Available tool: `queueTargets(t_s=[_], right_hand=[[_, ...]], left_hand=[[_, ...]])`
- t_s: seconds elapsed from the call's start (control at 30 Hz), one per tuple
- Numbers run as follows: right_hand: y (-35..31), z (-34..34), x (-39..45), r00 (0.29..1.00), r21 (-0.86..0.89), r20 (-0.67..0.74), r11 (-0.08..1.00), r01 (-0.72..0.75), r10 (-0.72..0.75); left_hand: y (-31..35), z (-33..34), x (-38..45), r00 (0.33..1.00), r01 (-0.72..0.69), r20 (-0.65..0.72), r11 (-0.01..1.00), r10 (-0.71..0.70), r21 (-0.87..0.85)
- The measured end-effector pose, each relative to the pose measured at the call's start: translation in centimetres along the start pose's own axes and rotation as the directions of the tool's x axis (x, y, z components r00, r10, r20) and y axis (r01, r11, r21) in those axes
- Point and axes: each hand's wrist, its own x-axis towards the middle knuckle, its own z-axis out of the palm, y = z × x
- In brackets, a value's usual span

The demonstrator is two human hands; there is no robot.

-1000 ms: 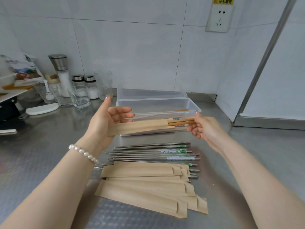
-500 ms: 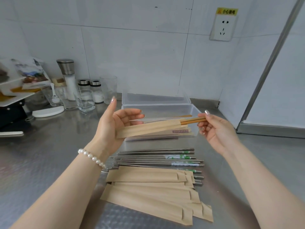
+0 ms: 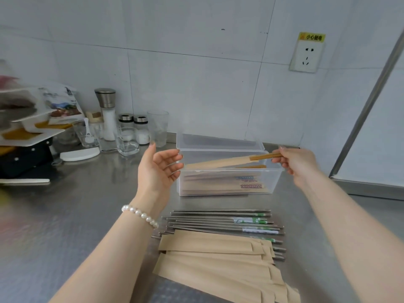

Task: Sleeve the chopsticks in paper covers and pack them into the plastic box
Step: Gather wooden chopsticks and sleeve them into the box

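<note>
My right hand (image 3: 294, 161) pinches the bare wooden ends of a sleeved chopstick pair (image 3: 227, 161), which slants over the open clear plastic box (image 3: 227, 190). The pair's paper-covered end points toward my left hand (image 3: 160, 169), held open beside the box's left end; whether its fingertips touch the sleeve is unclear. Several sleeved pairs lie inside the box. Nearer me, loose metal chopsticks (image 3: 220, 223) lie in a row, with a stack of empty brown paper covers (image 3: 218, 261) in front of them.
The box's lid (image 3: 218, 139) stands behind it against the tiled wall. Glasses (image 3: 127, 142), salt shakers (image 3: 141, 131) and a grinder (image 3: 106, 112) crowd the back left of the steel counter (image 3: 72, 215), beside a rack of plates (image 3: 26, 132). A metal post (image 3: 369, 99) rises at right.
Both hands have moved the sleeved pair away from me to over the box. My left hand has let go of the sleeve and opened; my right hand keeps its pinch.
</note>
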Motion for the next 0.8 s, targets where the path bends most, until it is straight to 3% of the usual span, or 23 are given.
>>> queueTargets(t_s=[0.23, 0.3, 0.37, 0.43, 0.53, 0.63, 0.8], right_hand=[[0.3, 3.0, 1.0, 0.996, -0.264, -0.055, 0.963, 0.054, -0.07], [0.4, 3.5, 0.8, 0.99, -0.489, -0.076, 0.87, 0.065, -0.117], [0.3, 4.0, 0.4, 0.977, -0.712, -0.077, 0.697, 0.084, -0.196], [0.1, 4.3, 0.2, 0.971, -0.824, -0.041, 0.557, 0.101, -0.236], [-0.3, 4.3, 0.0, 0.973, -0.894, 0.022, 0.431, 0.122, -0.23], [-0.6, 4.0, 0.3, 0.979, -0.918, 0.052, 0.377, 0.125, -0.197], [-1.5, 3.2, -0.2, 0.967, -0.878, 0.088, 0.441, 0.189, -0.238]], left_hand=[[-0.1, 0.1, 0.1, 1.0, -0.004, 0.02, 1.0, 0.004, -0.004], [-0.1, 0.1, 0.1, 1.0, -0.007, 0.024, 1.0, 0.007, 0.001], [-0.2, 0.1, 0.0, 1.0, -0.005, 0.03, 1.0, 0.005, 0.006], [-0.2, 0.2, 0.0, 0.999, -0.001, 0.036, 1.0, 0.001, 0.008], [-0.3, 0.2, 0.0, 0.999, -0.004, 0.037, 1.0, 0.003, 0.014], [-0.3, 0.2, -0.1, 0.999, -0.01, 0.036, 1.0, 0.009, 0.024], [-0.4, 0.3, -0.1, 0.999, -0.034, 0.038, 0.998, 0.032, 0.046]])
